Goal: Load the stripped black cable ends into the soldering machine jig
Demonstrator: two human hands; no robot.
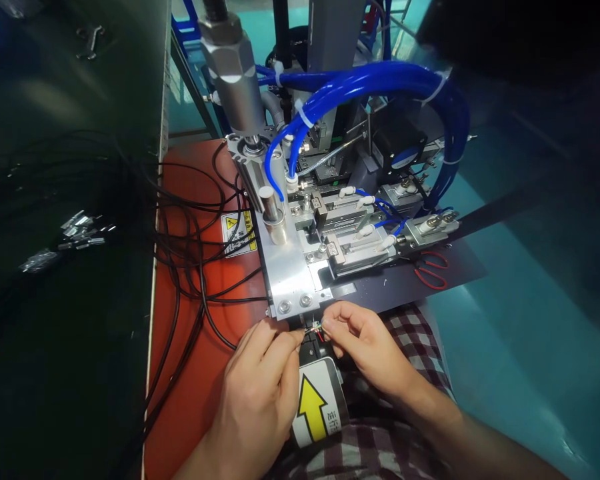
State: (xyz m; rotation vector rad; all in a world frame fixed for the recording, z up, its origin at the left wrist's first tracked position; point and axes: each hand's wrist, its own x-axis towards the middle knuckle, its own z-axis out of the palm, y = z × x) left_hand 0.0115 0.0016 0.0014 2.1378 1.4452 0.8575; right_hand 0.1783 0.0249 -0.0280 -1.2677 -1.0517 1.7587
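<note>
My left hand and my right hand meet at the front edge of a small pneumatic machine. Both pinch the stripped end of a thin cable, where fine coloured wires fan out between the fingertips. The wire end sits just below the machine's metal base plate. Under the hands lies a white label with a yellow arrow. A loose bundle of black cables trails left over the red bench top.
Blue air hoses arch over the machine, and a steel cylinder stands at its left. Red-handled scissors lie on the dark plate to the right. Small metal parts rest on the dark surface at left. My checked clothing shows below.
</note>
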